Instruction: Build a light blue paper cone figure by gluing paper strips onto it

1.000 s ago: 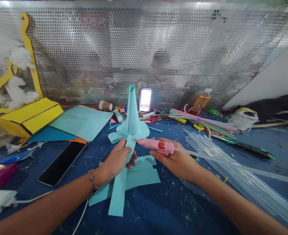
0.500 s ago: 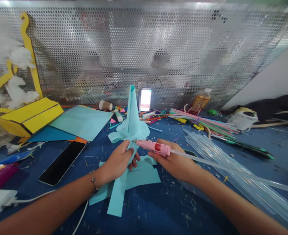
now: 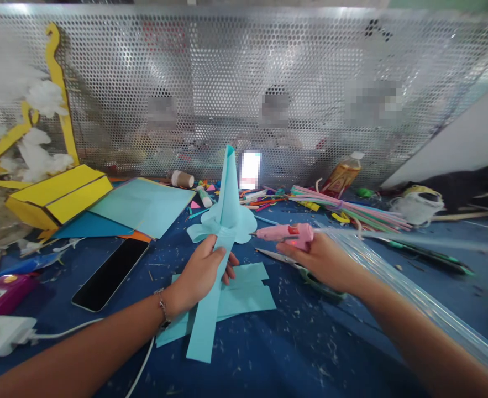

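The person's left hand [image 3: 200, 271] is closed firmly around the narrow lower part of a light-blue paper cone [image 3: 227, 210], with the fingers wrapped behind it and the wrist turned inward. A silver chain bracelet [image 3: 162, 307] sits on that wrist. The cone stands upright and slightly tilted at the middle of the frame, its point reaching up toward the back of the table and a ruffled paper collar flaring out just above the hand. A long paper strip [image 3: 204, 326] hangs from the bottom of the cone to the blue work table [image 3: 268, 359].

The right hand [image 3: 322, 262] is raised at centre right and grasps a pink hot glue gun [image 3: 285, 235]. Its nozzle points left toward the cone, near the paper but not touching it. Just below that hand lie green-handled scissors [image 3: 297, 271], and cut light-blue paper pieces [image 3: 244, 293] lie under the cone. A bundle of clear glue sticks [image 3: 393, 271] runs along the right forearm toward the lower right.

At upper left stands a yellow cardboard box [image 3: 57, 199] beside a sheet of pale teal paper [image 3: 142, 205]. A black smartphone [image 3: 110, 275] lies face up left of the left hand. Toward the upper right are a labelled plastic bottle [image 3: 341, 177], its contents hard to make out, and a white plastic bag [image 3: 418, 204], whose contents are hidden. Colored drinking straws [image 3: 347, 207] lie between them and the cone.
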The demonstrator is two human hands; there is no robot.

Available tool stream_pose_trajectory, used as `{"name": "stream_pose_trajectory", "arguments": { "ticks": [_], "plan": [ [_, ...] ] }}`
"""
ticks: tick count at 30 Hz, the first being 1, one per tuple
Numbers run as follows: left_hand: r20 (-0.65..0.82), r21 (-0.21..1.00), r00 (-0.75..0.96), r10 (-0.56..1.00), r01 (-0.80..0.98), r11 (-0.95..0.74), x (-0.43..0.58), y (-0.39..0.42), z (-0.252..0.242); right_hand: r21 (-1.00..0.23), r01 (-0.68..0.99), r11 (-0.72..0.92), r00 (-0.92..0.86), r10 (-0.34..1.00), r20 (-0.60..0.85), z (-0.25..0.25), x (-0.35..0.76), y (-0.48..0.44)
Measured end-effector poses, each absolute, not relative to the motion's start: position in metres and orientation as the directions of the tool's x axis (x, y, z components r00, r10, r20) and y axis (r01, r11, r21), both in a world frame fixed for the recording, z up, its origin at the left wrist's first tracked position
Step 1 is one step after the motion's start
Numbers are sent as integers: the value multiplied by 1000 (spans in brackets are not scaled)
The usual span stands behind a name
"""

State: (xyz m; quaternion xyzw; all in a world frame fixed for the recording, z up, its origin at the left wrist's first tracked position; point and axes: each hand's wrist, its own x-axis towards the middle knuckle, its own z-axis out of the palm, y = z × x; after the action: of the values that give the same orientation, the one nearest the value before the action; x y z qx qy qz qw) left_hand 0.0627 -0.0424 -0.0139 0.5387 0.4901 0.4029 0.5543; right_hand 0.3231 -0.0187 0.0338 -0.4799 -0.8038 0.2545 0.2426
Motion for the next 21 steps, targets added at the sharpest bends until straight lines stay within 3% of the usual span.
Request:
{"name": "stream_pose_trajectory", "arguments": {
  "ticks": [4,6,9,12,15,18,19,21],
  "plan": [
    [-138,989,190,972,73,126,63,-43,-11,-641,765,61,-94,995,-17,30,352,1],
    [-144,989,193,971,69,133,63,-43,-9,-673,736,-73,-7,993,-115,25,366,10],
    [-165,986,182,969,42,160,64,-43,-7,-716,691,-100,-45,983,-180,19,380,19],
    [-163,986,181,970,5,165,65,-43,-6,-652,754,-82,-61,979,-193,18,386,25],
    [-122,990,205,971,-47,135,66,-43,-6,-395,919,-8,-25,996,-80,22,389,23],
    [-98,984,241,965,-118,129,68,-42,-4,-102,994,25,-8,988,155,30,386,14],
    [-81,986,245,966,-122,114,69,-42,-3,-79,996,48,-29,975,219,34,382,10],
    [-26,994,238,971,-94,49,72,-41,1,-167,967,194,-149,956,252,41,369,0]
  ]
}}
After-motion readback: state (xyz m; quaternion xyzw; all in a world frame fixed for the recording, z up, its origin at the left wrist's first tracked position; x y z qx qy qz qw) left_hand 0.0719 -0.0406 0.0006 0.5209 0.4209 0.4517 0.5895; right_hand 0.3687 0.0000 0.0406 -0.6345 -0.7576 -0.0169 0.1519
